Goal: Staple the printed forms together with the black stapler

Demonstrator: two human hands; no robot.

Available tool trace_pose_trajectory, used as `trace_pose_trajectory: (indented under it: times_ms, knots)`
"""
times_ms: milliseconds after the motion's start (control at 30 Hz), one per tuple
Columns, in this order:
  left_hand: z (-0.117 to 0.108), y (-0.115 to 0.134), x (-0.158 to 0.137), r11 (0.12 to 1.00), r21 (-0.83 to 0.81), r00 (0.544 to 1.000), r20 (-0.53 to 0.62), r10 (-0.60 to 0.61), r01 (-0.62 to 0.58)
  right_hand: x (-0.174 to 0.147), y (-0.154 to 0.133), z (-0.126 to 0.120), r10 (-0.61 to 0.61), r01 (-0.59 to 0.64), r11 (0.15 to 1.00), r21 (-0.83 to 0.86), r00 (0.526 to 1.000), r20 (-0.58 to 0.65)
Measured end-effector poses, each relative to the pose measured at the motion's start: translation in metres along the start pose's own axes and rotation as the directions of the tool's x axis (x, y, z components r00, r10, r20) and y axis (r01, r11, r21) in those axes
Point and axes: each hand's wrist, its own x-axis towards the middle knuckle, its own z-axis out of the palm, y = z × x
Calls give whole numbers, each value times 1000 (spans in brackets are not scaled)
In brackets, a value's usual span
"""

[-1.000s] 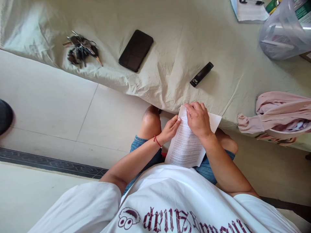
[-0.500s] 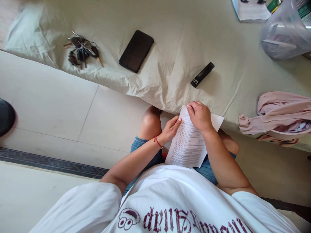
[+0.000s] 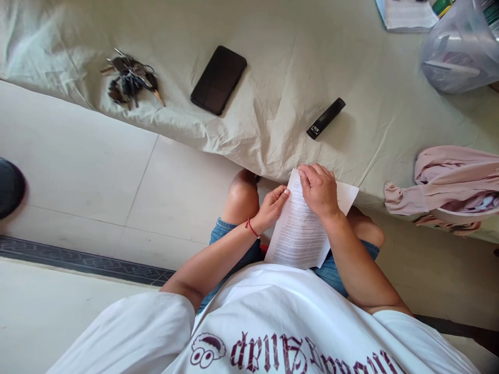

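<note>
Printed paper point(image 3: 300, 234) lies over my lap, its far edge against the cloth-covered edge in front of me; whether it is one sheet or several I cannot tell. My left hand point(image 3: 274, 205) pinches its left edge between thumb and fingers. Over its top edge, my right hand point(image 3: 319, 188) is closed, with fingers bent round the paper and the thumb on the printed face. Beyond the hands, a black stapler point(image 3: 326, 118) rests on the pale cloth. Left of the stapler lies a black phone point(image 3: 219, 80), and farther left a bunch of keys point(image 3: 132, 78).
The pale green cloth point(image 3: 280, 31) covers the surface ahead. At the right stand a translucent plastic container point(image 3: 456, 57) and a tub draped with pink fabric point(image 3: 460, 171). A paper pad point(image 3: 407, 15) sits at the top right. A dark rounded object point(image 3: 10, 188) is on the floor at left.
My right hand has shifted very slightly to the left on the paper's top edge. The left hand keeps its hold, and the view has moved a little.
</note>
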Motion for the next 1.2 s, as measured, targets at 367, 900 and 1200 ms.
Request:
trace_pose_trajectory:
  times_ms: [367, 900, 1200]
  knots:
    - [2, 4, -2, 999, 52, 1000, 15, 16, -17, 5, 0, -2, 80, -85, 990, 109, 995, 52]
    - [5, 9, -42, 961, 267, 992, -121, -42, 73, 38, 26, -9, 169, -166, 968, 187, 986, 4]
    - [1, 7, -32, 968, 237, 996, -61, -66, 79, 45, 24, -5, 162, -163, 980, 117, 987, 18]
